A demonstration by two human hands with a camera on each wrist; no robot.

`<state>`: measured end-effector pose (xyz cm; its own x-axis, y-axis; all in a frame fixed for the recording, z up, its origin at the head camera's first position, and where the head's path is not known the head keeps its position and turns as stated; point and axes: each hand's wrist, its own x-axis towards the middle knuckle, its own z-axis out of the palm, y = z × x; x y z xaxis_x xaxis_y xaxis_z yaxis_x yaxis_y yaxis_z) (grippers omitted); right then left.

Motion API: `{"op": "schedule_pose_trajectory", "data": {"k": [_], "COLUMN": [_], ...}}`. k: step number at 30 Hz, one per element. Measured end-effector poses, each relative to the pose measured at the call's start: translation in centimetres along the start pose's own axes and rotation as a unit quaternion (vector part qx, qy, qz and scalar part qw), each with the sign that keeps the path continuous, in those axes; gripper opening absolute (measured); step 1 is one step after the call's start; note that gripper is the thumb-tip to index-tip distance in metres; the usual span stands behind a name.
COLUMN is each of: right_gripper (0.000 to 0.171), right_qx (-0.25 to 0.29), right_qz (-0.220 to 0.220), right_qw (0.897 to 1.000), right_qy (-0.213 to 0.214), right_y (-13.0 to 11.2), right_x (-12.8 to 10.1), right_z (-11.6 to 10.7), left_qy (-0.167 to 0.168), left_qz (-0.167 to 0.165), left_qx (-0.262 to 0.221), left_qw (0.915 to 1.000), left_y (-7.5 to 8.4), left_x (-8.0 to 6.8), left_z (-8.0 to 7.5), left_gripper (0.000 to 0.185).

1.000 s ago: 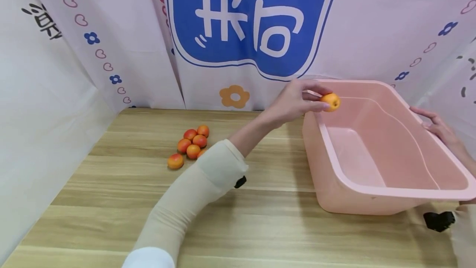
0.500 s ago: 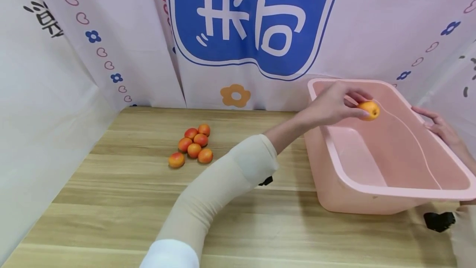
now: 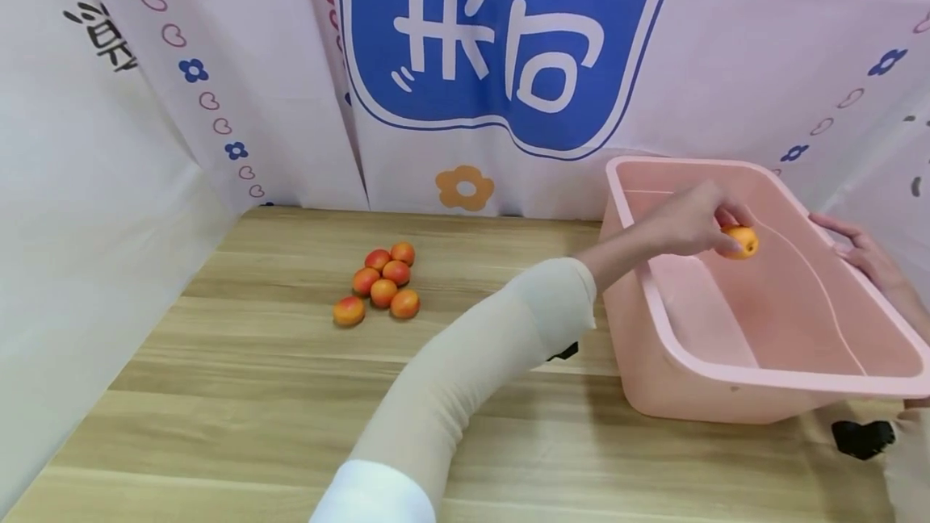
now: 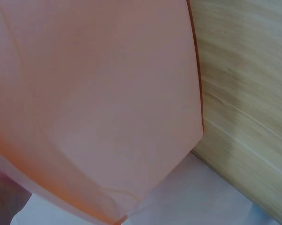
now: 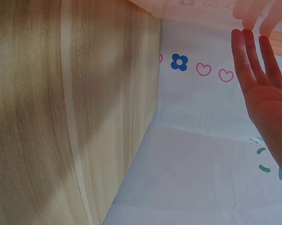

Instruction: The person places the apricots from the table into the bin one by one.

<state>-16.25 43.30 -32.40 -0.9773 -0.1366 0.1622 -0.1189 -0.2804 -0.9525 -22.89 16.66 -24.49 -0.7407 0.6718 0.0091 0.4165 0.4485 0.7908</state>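
— Left hand (image 3: pixel 690 220) has moved rightward and lower into the pink tub (image 3: pixel 656 305) since the last frame, orange fruit (image 3: pixel 743 242) with it. Grip?
— Thumb and fingers pinch the fruit, inside the tub's mouth, above its floor. Right hand (image 3: pixel 868 253): fingers straight, against the tub's far side.
— Failure modes?
— Release too high: probable bounce and bruise. Forearm catching the near rim: tub could shift.
— Orientation?
— Dimpled end points right, away from the palm; long axis apparently roughly horizontal, partly hidden by fingers.
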Motion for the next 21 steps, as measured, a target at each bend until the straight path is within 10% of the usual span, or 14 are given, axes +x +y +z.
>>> {"op": "schedule_pose_trajectory", "data": {"k": [21], "right_gripper": [0.064], "right_qx": [0.002], "right_qz": [-0.050], "right_qw": [0.997], "right_qy": [-0.056], "right_y": [0.5], "right_x": [0.4], "right_z": [-1.0], "left_qy": [-0.039], "left_qz": [-0.072], "left_qx": [0.107], "left_qw": [0.9909], "left_y": [0.1], "left_x": [2.6], "left_z": [2.5], "left_gripper": [0.019]}}
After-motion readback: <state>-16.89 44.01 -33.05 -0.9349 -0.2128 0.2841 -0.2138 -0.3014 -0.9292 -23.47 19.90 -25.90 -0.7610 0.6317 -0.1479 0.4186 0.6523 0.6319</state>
